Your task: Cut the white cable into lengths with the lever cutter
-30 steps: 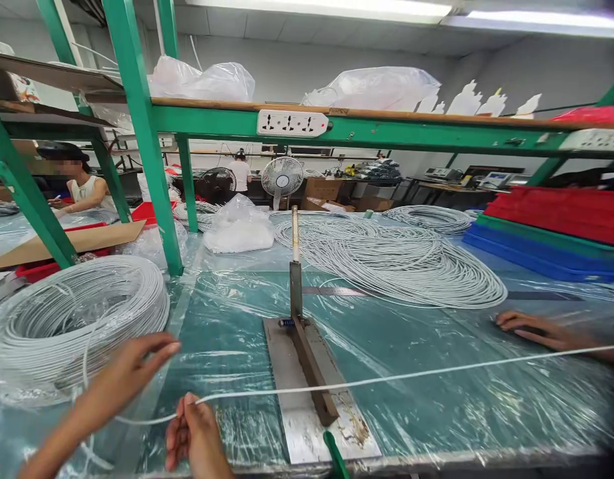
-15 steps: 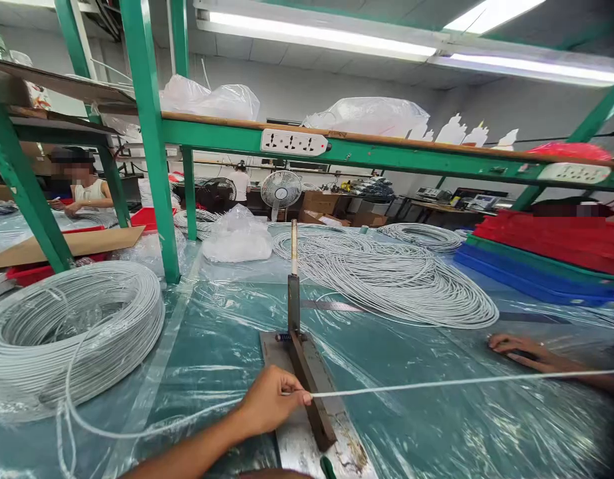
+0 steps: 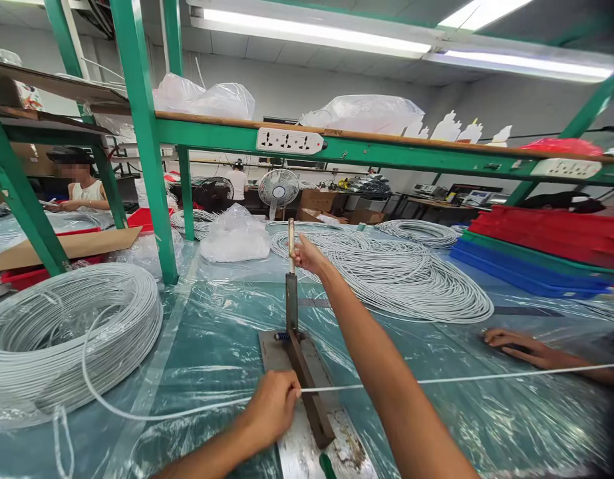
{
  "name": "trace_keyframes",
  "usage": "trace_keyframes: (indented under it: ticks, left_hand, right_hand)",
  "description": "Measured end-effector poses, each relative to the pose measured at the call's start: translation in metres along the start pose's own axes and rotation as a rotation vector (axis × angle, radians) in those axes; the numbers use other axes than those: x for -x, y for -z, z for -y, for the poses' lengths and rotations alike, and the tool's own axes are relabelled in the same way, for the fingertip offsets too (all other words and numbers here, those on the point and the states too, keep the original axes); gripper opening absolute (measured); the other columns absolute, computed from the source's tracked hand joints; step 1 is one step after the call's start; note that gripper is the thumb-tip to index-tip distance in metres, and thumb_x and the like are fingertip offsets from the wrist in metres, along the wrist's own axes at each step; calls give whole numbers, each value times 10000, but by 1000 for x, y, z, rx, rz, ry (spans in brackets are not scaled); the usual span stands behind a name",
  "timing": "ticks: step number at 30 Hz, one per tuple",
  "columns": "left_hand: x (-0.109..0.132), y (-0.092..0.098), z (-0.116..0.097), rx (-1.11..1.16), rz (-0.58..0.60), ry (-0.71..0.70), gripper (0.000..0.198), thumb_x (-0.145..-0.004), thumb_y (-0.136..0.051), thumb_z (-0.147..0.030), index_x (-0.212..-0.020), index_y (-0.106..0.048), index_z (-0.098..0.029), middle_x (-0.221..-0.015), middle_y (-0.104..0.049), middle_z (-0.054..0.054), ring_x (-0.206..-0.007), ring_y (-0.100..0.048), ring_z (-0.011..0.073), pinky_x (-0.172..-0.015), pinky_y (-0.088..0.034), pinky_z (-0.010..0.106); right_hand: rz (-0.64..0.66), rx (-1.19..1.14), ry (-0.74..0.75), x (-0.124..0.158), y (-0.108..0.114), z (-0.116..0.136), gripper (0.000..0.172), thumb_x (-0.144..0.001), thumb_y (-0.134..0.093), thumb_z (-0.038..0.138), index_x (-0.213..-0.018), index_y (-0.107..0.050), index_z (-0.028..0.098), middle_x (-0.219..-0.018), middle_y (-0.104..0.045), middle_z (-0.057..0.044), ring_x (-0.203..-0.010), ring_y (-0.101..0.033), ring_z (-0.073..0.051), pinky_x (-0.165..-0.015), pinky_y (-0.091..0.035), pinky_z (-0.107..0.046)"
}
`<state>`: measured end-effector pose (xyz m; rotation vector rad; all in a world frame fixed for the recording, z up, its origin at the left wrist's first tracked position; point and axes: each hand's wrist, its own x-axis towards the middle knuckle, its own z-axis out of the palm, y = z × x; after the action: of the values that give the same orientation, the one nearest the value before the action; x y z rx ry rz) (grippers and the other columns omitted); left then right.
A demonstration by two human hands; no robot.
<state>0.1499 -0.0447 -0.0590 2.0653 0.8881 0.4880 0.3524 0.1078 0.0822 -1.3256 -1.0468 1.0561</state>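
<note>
My left hand pinches a thin white cable just left of the bar of a metal lever cutter. From the pinch the cable runs left to a big wrapped coil and right across the cutter, passing behind my right forearm and on to the right edge. Farther up, my right hand is closed around the cutter's upright handle. The lever stands raised. Below the bar, a green-handled item lies on the cutter's metal base.
Loose white cable loops spread behind the cutter. Stacked red and blue trays stand at the right. Another person's hand rests on the table there. A green shelf frame rises at the left, and a plastic bag sits behind.
My right hand has come into view and taken hold of the lever handle. The left hand keeps its pinch on the cable, which now lies across the cutter bar.
</note>
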Motion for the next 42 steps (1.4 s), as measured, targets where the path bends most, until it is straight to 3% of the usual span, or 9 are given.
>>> trace_keyframes:
  ticks: [4, 11, 15, 19, 24, 29, 31, 39, 42]
  left_hand:
    - [-13, -9, 12, 328, -11, 102, 112, -727, -534, -160, -616, -537, -147, -573, -489, -18, -580, -448, 115, -552, -289, 233]
    - [-32, -34, 26, 469, -135, 208, 400, -606, -686, -441, -498, -402, -181, -464, -348, -71, -478, -295, 70, -474, -188, 227]
    - [-36, -44, 31, 476, -228, 237, 413, -591, -709, -435, -492, -399, -181, -456, -350, -71, -470, -316, 73, -479, -201, 220]
    - [-34, -46, 31, 460, -277, 242, 367, -599, -710, -380, -502, -419, -180, -459, -363, -71, -468, -333, 78, -485, -211, 219]
    - [-31, -44, 28, 423, -303, 234, 339, -608, -700, -355, -500, -433, -177, -451, -364, -70, -468, -341, 81, -484, -204, 218]
    - [-28, -42, 24, 373, -314, 219, 317, -625, -677, -337, -502, -431, -177, -464, -380, -63, -480, -355, 85, -493, -211, 219]
    - [-26, -42, 23, 356, -321, 211, 310, -633, -666, -336, -505, -433, -176, -476, -390, -59, -494, -368, 88, -500, -218, 218]
    - [-23, -41, 19, 316, -322, 213, 279, -647, -632, -303, -510, -422, -180, -489, -390, -53, -499, -364, 95, -511, -216, 230]
    - [-22, -42, 17, 317, -325, 217, 285, -659, -620, -301, -514, -404, -184, -486, -375, -56, -494, -352, 95, -507, -205, 232]
  right_hand:
    - [74, -76, -45, 8, -6, 6, 395, -969, -337, 423, -877, -550, 103, -582, -416, 58, -404, -351, -22, -384, -315, -133]
    - [96, -122, -70, 62, 11, 34, 536, -954, -130, 530, -969, -510, 153, -473, -449, 57, -333, -370, -25, -380, -305, -99]
    - [61, -121, -126, 131, 29, 33, 463, -966, -148, 488, -945, -496, 183, -556, -607, -43, -411, -536, -96, -408, -419, -153]
    - [129, -144, -253, 218, 45, 5, 350, -858, -472, 551, -903, -489, 205, -662, -652, -65, -473, -596, -140, -410, -458, -190]
    - [79, -118, -493, 293, 39, -37, 848, -682, -706, 500, -1361, -240, 298, -795, -643, -20, -456, -582, -127, -372, -478, -203]
    - [16, -189, -685, 311, 19, -73, 574, -674, -672, 401, -1155, -438, 189, -536, -480, 64, -289, -351, -27, -266, -310, -106]
    - [-17, -165, -736, 311, 15, -86, 586, -649, -657, 389, -1149, -421, 195, -477, -389, 104, -254, -249, -15, -243, -249, -107]
    - [-79, 35, -510, 319, 10, -95, 627, -692, -587, 480, -1189, -375, 164, -435, -263, 134, -270, -134, -20, -279, -104, -137]
    - [-91, 79, -467, 323, 13, -112, 557, -687, -602, 497, -1124, -463, 181, -470, -366, 92, -298, -253, -45, -306, -211, -156]
